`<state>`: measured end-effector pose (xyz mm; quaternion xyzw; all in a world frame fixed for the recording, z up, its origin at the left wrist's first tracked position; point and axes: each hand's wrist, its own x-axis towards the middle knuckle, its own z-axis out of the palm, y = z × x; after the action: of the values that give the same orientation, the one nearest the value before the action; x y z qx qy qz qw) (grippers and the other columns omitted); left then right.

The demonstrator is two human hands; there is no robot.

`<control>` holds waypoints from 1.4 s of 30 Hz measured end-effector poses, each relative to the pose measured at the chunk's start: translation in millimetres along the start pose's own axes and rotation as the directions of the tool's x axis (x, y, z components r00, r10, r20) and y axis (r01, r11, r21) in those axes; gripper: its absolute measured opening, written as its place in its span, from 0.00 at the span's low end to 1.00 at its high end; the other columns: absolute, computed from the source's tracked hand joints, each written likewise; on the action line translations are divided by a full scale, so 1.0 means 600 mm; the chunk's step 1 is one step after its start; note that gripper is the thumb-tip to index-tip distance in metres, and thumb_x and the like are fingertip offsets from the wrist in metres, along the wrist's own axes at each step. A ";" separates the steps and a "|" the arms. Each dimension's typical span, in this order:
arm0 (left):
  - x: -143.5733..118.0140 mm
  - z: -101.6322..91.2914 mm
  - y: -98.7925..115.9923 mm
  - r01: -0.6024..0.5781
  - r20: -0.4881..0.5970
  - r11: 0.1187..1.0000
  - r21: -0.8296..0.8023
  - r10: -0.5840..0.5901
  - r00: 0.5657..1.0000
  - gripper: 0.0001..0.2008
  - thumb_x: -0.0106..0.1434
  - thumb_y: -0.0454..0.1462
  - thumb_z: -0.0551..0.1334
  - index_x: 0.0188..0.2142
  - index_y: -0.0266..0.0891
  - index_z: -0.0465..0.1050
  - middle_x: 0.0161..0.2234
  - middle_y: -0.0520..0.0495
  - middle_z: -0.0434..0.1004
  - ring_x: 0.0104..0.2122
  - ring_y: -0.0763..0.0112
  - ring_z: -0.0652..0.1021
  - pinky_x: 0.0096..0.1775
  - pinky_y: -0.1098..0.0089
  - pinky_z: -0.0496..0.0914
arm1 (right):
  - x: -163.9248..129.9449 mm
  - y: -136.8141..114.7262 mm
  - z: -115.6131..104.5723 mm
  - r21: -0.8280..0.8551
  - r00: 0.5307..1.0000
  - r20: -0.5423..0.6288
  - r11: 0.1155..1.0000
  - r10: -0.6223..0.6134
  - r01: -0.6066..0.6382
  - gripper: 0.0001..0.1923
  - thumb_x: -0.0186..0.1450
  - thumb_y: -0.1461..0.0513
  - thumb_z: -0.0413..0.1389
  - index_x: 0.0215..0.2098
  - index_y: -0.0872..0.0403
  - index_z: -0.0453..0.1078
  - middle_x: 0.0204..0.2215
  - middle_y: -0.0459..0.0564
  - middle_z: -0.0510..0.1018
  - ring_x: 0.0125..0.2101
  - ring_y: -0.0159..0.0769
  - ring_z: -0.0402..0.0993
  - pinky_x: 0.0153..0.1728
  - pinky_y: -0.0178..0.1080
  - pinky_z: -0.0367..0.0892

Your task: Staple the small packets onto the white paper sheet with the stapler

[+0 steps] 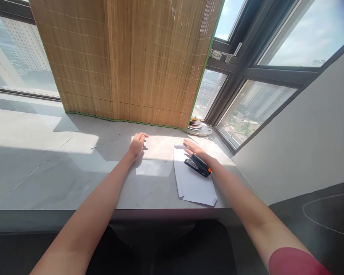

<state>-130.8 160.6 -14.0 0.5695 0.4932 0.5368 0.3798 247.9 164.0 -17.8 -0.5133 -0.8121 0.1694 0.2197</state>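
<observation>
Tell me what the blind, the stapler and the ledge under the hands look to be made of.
Blind: thin bamboo or reed slats, matte tan, with fine horizontal lines and a green edge. Stapler: probably black plastic, slightly glossy, with an orange end; any metal is hidden. Ledge: smooth grey stone or concrete-like slabs, matte, with thin joint lines.

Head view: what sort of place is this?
Probably a high-rise room's wide window ledge used as a desk: city towers outside the windows, a bamboo blind, paper sheets and a stapler.
</observation>
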 end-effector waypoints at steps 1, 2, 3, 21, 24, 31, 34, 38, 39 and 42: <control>0.003 -0.006 0.002 0.016 -0.023 0.998 -0.064 -0.017 1.000 0.13 0.71 0.46 0.58 0.35 0.42 0.74 0.42 0.44 0.69 0.36 0.67 0.74 0.28 0.72 0.72 | 0.014 0.000 0.013 -0.009 0.999 0.048 1.000 0.017 -0.016 0.33 0.68 0.51 0.56 0.71 0.47 0.67 0.73 0.49 0.62 0.74 0.49 0.55 0.75 0.54 0.52; 0.005 -0.015 0.005 0.020 -0.032 0.988 -0.155 -0.025 0.999 0.15 0.71 0.48 0.59 0.31 0.41 0.70 0.38 0.45 0.68 0.33 0.68 0.73 0.28 0.72 0.71 | 0.027 -0.004 0.026 -0.023 0.996 0.078 0.999 0.031 -0.029 0.34 0.68 0.52 0.56 0.71 0.47 0.67 0.73 0.49 0.62 0.74 0.50 0.54 0.75 0.55 0.50; 0.007 -0.028 0.008 0.010 -0.027 0.963 -0.269 -0.018 0.999 0.20 0.70 0.50 0.60 0.27 0.41 0.65 0.33 0.47 0.67 0.31 0.69 0.72 0.28 0.71 0.70 | 0.041 -0.010 0.039 -0.042 0.995 0.097 0.999 0.037 -0.033 0.34 0.68 0.53 0.56 0.71 0.47 0.66 0.73 0.50 0.61 0.75 0.52 0.52 0.75 0.56 0.49; -0.014 -0.230 0.021 -0.530 -0.367 0.642 -0.555 0.383 0.848 0.40 0.70 0.69 0.46 0.22 0.39 0.39 0.18 0.55 0.29 0.16 0.73 0.42 0.19 0.69 0.47 | 0.262 -0.366 0.290 -0.173 0.927 0.210 0.922 -0.310 0.348 0.27 0.79 0.54 0.45 0.70 0.60 0.61 0.75 0.60 0.57 0.77 0.49 0.42 0.75 0.60 0.43; -0.006 -0.229 0.008 -0.494 -0.315 0.591 -0.637 0.385 0.867 0.39 0.71 0.66 0.50 0.21 0.39 0.39 0.17 0.55 0.28 0.15 0.74 0.42 0.18 0.69 0.47 | 0.255 -0.366 0.285 -0.168 0.926 0.188 0.918 -0.328 0.359 0.31 0.78 0.53 0.45 0.73 0.60 0.55 0.77 0.61 0.48 0.78 0.48 0.34 0.75 0.60 0.36; 0.001 -0.224 -0.011 -0.307 -0.142 0.628 -0.715 0.300 0.943 0.39 0.68 0.62 0.56 0.19 0.40 0.37 0.18 0.57 0.26 0.14 0.75 0.43 0.17 0.69 0.48 | 0.218 -0.296 0.256 -0.135 0.946 0.180 0.946 -0.271 0.296 0.41 0.77 0.48 0.42 0.78 0.65 0.43 0.78 0.63 0.36 0.78 0.50 0.30 0.76 0.58 0.35; 0.002 -0.206 -0.002 -0.178 -0.026 0.727 -0.663 0.216 0.976 0.38 0.69 0.62 0.53 0.19 0.41 0.36 0.17 0.57 0.28 0.14 0.75 0.46 0.18 0.70 0.53 | 0.191 -0.237 0.230 -0.129 0.964 0.155 0.963 -0.218 0.239 0.42 0.75 0.47 0.45 0.78 0.61 0.45 0.78 0.60 0.38 0.78 0.49 0.32 0.76 0.56 0.35; -0.002 -0.138 0.015 -0.087 0.079 0.868 -0.488 0.143 0.987 0.34 0.72 0.57 0.53 0.18 0.42 0.41 0.16 0.56 0.41 0.16 0.74 0.54 0.21 0.70 0.60 | 0.153 -0.177 0.197 -0.112 0.980 0.103 0.977 -0.171 0.182 0.41 0.74 0.48 0.48 0.79 0.55 0.47 0.78 0.54 0.41 0.78 0.46 0.34 0.76 0.52 0.34; -0.007 -0.115 0.017 -0.086 0.084 0.907 -0.412 0.132 0.988 0.33 0.72 0.56 0.54 0.18 0.42 0.45 0.17 0.55 0.46 0.17 0.74 0.58 0.22 0.69 0.61 | 0.146 -0.170 0.192 -0.112 0.981 0.101 0.978 -0.168 0.178 0.41 0.73 0.48 0.48 0.79 0.55 0.46 0.78 0.54 0.41 0.78 0.45 0.34 0.76 0.52 0.34; -0.037 -0.050 0.012 -0.112 0.122 0.993 -0.031 0.115 0.986 0.25 0.73 0.52 0.54 0.24 0.42 0.67 0.26 0.48 0.69 0.27 0.69 0.71 0.30 0.67 0.69 | 0.135 -0.169 0.186 -0.080 0.983 0.092 0.982 -0.161 0.169 0.42 0.72 0.47 0.50 0.79 0.55 0.47 0.78 0.53 0.41 0.78 0.43 0.33 0.77 0.51 0.34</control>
<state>-158.1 134.7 -8.0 0.6244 0.4290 0.5272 0.3850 81.4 190.1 -46.7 -0.4457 -0.8671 0.1367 0.1756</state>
